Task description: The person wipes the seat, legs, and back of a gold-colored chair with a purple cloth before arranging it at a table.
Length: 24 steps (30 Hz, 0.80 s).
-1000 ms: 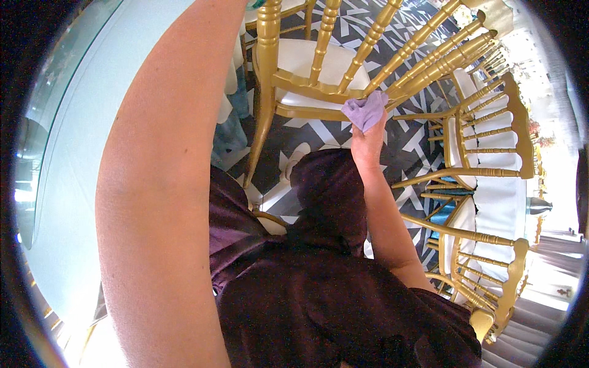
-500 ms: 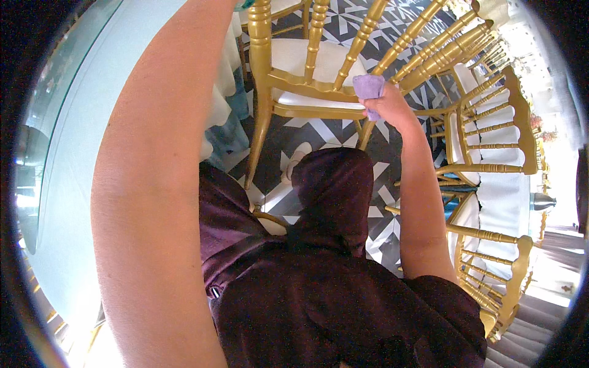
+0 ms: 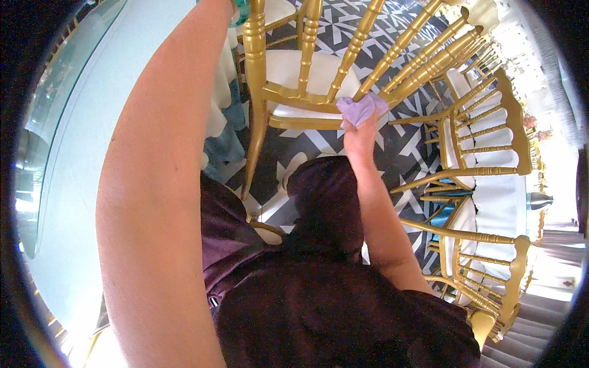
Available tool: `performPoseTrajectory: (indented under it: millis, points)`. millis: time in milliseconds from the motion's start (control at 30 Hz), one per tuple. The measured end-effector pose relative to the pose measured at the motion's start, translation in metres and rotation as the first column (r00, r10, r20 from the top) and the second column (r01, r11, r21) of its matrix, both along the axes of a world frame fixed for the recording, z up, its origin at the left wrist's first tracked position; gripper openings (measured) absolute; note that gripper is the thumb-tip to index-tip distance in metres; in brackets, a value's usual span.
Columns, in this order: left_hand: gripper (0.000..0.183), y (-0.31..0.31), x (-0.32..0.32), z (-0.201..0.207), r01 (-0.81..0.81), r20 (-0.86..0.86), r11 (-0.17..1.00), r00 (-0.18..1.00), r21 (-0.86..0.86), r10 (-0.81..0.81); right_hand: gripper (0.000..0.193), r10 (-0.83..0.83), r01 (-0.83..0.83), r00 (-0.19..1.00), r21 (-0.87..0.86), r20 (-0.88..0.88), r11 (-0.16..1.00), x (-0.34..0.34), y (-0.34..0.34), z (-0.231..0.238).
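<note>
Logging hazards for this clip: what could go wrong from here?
The purple cloth, bunched in the right hand beside the spindles, might snag on one.
The gold chair, if nudged, could brush the drape hanging close to its left side.
The left hand is out of frame, so a slip there could go unseen.

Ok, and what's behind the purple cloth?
The gold chair's lower back rail runs in behind the purple cloth from the left; a spindle emerges above. The part directly covered can't be seen.
</note>
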State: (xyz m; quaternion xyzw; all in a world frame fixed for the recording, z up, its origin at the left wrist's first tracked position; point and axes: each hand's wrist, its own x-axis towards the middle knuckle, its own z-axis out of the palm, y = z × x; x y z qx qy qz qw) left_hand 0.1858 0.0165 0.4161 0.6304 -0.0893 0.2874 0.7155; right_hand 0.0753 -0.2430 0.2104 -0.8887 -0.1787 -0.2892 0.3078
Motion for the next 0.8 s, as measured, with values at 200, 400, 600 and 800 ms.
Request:
performPoseTrajectory:
  millis: [200,400,600,800]
  points:
    - [0.003,0.001,0.004,0.000,0.017,0.000,0.999,1.000,-0.027,-0.017,0.039,-0.006,0.065,0.982,0.306,-0.191,0.950,-0.022,0.014,-0.008]
    - [0.004,0.003,0.008,-0.004,0.034,0.018,0.999,0.999,-0.043,-0.033,0.057,-0.048,0.080,0.965,0.117,-0.260,0.990,-0.051,0.026,0.000]
    - [0.009,0.000,0.001,0.001,0.047,-0.059,0.999,0.997,0.011,-0.046,0.056,-0.118,0.106,0.967,-0.062,-0.225,0.992,-0.026,0.030,0.009]
    - [0.005,0.001,-0.002,0.000,0.035,-0.016,0.999,0.999,-0.040,-0.036,0.039,-0.106,0.043,0.875,-0.142,-0.472,0.989,0.010,0.024,0.030]
